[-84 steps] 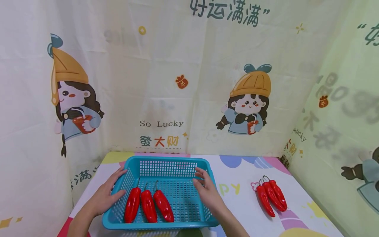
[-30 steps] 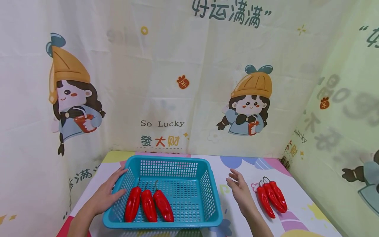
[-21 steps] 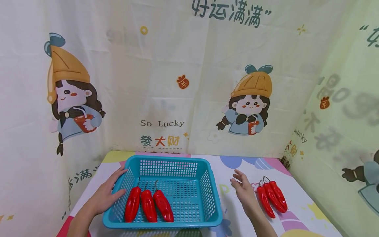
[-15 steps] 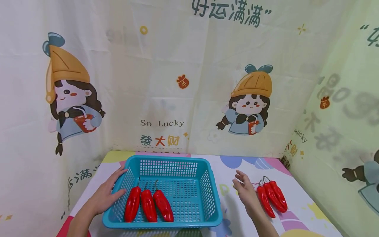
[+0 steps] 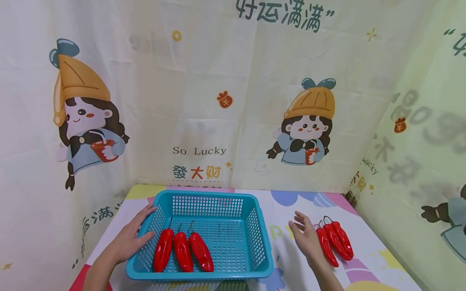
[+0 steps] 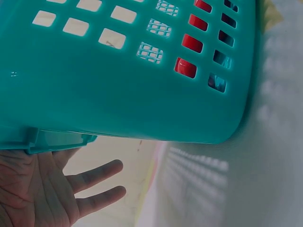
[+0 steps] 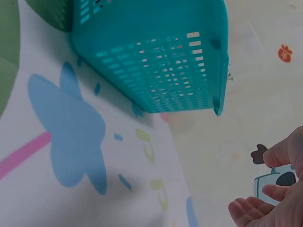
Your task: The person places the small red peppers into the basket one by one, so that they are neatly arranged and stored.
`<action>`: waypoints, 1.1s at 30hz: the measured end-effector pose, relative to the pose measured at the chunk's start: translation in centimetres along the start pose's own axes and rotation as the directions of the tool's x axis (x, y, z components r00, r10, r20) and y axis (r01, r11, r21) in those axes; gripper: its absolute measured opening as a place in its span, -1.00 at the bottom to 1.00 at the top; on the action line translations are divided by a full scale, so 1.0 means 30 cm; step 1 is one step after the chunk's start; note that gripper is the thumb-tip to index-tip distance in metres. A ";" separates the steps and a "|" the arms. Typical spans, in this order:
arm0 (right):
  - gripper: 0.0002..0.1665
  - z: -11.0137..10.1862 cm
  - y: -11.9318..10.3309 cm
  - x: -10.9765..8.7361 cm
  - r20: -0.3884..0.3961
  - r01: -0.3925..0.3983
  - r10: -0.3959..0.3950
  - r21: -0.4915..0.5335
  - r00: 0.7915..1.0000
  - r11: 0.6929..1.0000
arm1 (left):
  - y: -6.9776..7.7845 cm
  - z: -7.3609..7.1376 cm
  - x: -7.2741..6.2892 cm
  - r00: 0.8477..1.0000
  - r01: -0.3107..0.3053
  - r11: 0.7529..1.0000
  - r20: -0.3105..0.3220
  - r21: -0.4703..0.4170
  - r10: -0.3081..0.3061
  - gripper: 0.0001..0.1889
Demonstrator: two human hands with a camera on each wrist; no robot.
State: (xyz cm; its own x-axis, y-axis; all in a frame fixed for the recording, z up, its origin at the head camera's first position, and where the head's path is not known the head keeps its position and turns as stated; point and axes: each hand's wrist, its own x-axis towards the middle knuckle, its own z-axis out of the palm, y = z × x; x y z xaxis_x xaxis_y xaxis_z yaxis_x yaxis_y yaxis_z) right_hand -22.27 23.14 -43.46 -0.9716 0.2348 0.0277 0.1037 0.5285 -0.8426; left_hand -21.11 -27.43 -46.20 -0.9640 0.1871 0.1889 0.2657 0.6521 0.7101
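My left hand (image 5: 129, 238) rests at the left rim of a blue plastic basket (image 5: 225, 276). Its thumb and fingertips reach the rim, and in the left wrist view two fingers stretch out straight below the basket's edge. Three glossy red chili peppers (image 5: 182, 252) lie side by side in the basket's left half, stems pointing away. To the right of the basket, my right hand (image 5: 306, 238) hovers with spread, slightly bent fingers and holds nothing. Just beyond it, a bunch of three red chili peppers (image 5: 335, 241) lies on the table, partly overlapped by the hand in the head view.
The table (image 5: 291, 266) wears a white cloth with colourful prints. A cream printed curtain (image 5: 247, 121) hangs behind it and along both sides. In the right wrist view, the basket's perforated wall (image 7: 165, 71) stands apart from the right hand.
My right hand has left the basket's right side and moved rightward over the table, close to the loose chili peppers. My left hand and the basket have stayed put.
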 end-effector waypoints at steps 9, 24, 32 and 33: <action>-0.27 -0.002 0.029 0.013 -0.024 0.016 -0.016 -0.023 1.000 1.000 | 0.006 -0.001 -0.001 1.000 0.011 1.000 0.006 -0.011 -0.011 -0.15; -0.27 -0.044 0.094 0.041 -0.052 0.020 -0.024 -0.067 0.998 0.998 | 0.007 -0.002 0.001 1.000 0.014 1.000 0.005 -0.014 -0.014 -0.14; -0.31 -0.067 0.131 0.051 -0.092 0.029 -0.036 -0.075 0.995 0.997 | 0.007 -0.001 0.000 1.000 0.016 1.000 0.009 -0.022 -0.015 -0.14; -0.30 -0.069 0.135 0.053 -0.097 0.028 -0.035 -0.078 0.995 0.997 | 0.006 0.000 0.000 1.000 0.016 1.000 0.010 -0.022 -0.016 -0.14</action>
State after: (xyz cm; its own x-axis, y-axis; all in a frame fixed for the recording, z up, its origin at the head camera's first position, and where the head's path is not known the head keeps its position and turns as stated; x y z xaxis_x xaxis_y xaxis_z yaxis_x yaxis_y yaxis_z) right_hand -22.94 27.35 -45.71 -0.9495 0.2939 0.1095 0.0930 0.5971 -0.7967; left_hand -21.06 -27.32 -46.05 -0.9680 0.1839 0.1707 0.2497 0.6385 0.7280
